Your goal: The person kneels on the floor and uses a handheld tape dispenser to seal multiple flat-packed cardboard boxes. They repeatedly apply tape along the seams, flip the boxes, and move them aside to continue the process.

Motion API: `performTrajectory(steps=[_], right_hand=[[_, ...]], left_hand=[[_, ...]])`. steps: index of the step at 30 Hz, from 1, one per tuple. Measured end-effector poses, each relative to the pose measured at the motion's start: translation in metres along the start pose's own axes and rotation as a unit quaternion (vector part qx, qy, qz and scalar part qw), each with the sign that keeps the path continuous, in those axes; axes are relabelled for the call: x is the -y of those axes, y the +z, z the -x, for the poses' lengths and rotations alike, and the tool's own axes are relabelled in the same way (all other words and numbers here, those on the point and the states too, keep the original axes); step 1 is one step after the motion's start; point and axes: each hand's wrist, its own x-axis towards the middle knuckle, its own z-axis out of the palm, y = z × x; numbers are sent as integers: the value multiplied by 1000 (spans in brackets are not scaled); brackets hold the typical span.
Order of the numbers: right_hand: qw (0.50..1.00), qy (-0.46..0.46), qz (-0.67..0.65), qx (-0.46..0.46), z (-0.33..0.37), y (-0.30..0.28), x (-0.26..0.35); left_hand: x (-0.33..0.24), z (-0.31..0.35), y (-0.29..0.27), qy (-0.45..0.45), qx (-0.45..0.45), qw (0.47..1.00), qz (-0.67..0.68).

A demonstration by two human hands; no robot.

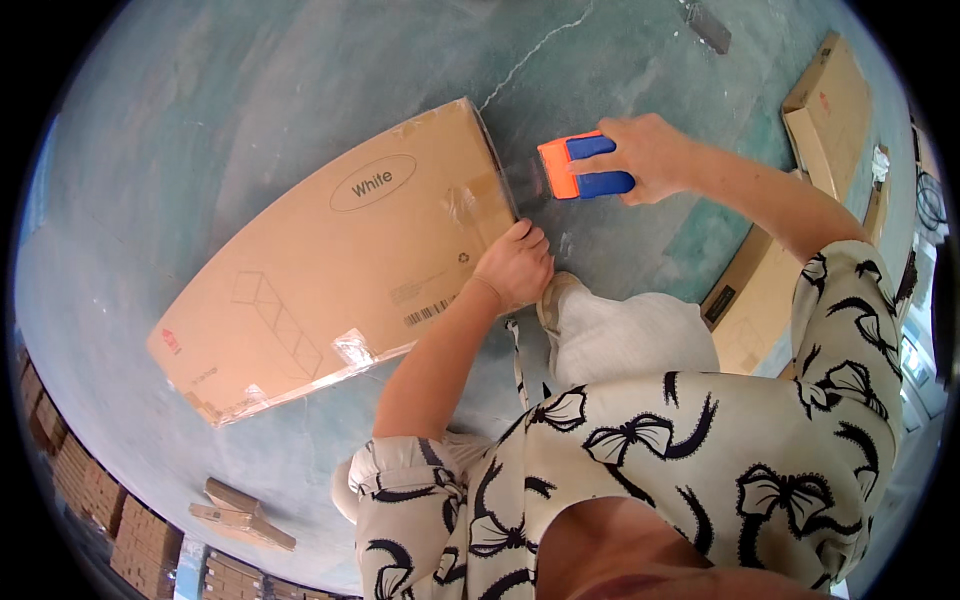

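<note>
A long flat cardboard carton [330,250] lies slanted on the floor, with strips of clear tape on its near edge and right part. My left hand [517,265] is closed over the carton's near right corner, its fingers curled at the edge. Just beyond the carton's right end, my right hand [655,160] grips an orange and blue tape dispenser [603,184]. The dispenser's orange front faces the carton, with a gap between them. Whether tape runs from it cannot be made out.
More flat cartons [840,120] lie at the right, one long carton [745,325] beside my knee. A small dark block [708,28] is on the floor at the far side. Small cardboard pieces [240,515] sit at the lower left, near stacked cartons [145,545].
</note>
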Motion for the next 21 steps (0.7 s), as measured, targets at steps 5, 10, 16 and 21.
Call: performTrajectory(steps=[5, 10, 16, 21], right_hand=[[997, -66, -26, -39, -58, 0, 11], [996, -48, -30, 70, -100, -13, 25], [938, 195, -274, -87, -4, -30, -12], [595, 189, -755, -199, 5, 34, -54]], left_hand=[[-3, -1, -1, 2, -3, 1000, 19], [1, -2, 0, 25, -41, 998, 32], [27, -40, -17, -74, -4, 992, -102], [61, -64, -41, -148, 176, 951, -209]])
